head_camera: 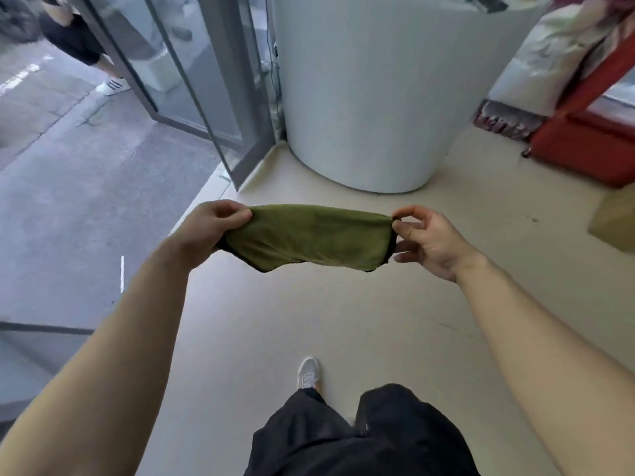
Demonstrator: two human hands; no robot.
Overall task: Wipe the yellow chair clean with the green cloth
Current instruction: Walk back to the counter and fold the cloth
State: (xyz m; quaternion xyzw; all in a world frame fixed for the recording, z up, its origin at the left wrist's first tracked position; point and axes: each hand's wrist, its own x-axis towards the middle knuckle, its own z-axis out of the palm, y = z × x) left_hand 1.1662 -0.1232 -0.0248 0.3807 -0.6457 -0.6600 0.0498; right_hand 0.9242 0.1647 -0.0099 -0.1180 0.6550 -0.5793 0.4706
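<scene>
The green cloth (309,235) is stretched flat between both hands at mid-frame, above a pale floor. My left hand (209,228) grips its left end in a closed fist. My right hand (426,238) pinches its right end between thumb and fingertips. The cloth has a dark edge along its underside. No yellow chair is in view.
A large white rounded column (371,97) stands ahead. An open glass door (213,80) is at the left, with grey pavement beyond and another person's legs (86,46) at top left. A red cabinet (591,142) sits at right, a cardboard box (615,221) near it.
</scene>
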